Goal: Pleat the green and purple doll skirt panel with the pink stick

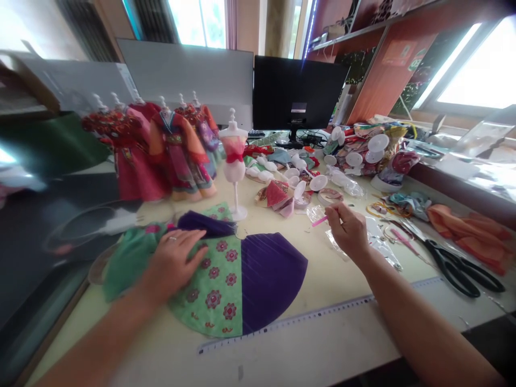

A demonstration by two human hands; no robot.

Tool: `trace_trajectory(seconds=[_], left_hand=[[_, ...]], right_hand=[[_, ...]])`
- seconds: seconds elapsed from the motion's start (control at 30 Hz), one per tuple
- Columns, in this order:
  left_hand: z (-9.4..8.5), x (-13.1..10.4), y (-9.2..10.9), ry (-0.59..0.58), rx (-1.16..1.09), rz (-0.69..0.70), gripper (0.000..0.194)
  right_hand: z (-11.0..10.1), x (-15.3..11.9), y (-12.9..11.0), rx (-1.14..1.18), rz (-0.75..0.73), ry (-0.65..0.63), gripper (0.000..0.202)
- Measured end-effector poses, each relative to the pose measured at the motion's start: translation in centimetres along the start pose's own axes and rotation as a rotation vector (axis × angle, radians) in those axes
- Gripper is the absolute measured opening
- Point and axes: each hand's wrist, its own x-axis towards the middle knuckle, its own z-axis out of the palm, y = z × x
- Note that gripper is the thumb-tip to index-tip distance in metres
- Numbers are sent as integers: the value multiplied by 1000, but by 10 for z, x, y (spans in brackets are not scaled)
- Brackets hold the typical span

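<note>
My left hand (171, 263), wearing a ring, lies with outstretched fingers on a piece of cloth. That cloth is a rounded panel of green flower-print fabric (213, 298) joined along a straight seam to purple fabric (272, 279). A fold of purple cloth (205, 223) sits just beyond my fingertips, and plain green cloth (129, 252) bunches at the left of the hand. Raised above the table, my right hand (347, 228) pinches a thin pink stick (320, 221); its exact kind does not show. A clear plastic bag (382, 244) lies beneath and beside that hand.
Along the front runs a clear ruler (314, 317). Black-handled scissors (459, 266) lie at right near orange cloth (470, 228). A small white dress form (234, 166) stands behind the fabric, with dressed doll forms (177, 150) at left and a monitor (298, 94) at the back.
</note>
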Motion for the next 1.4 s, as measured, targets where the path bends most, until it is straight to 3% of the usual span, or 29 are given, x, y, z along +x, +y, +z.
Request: trace_trajectory(seconds=[0.07, 0.23, 0.5, 0.8, 1.0, 1.13, 1.4], left_hand=[[-4, 0, 9, 40, -23, 30, 30], [-11, -2, 30, -81, -88, 88, 19], [-11, -3, 34, -122, -137, 92, 18], [-9, -4, 42, -109, -268, 15, 17], [-11, 8, 82, -177, -591, -152, 18], [-16, 21, 108, -350, -901, -342, 30], [-12, 15, 114, -373, -949, -262, 10]], right_hand=[[-1, 1, 1, -32, -4, -4, 23], [0, 1, 2, -64, -1, -52, 24], [4, 0, 0, 32, 63, -124, 25], [7, 1, -17, 443, 390, -67, 33], [21, -6, -45, 849, 646, -349, 43], [27, -18, -60, 983, 753, -529, 43], [27, -27, -77, 1043, 814, -640, 41]])
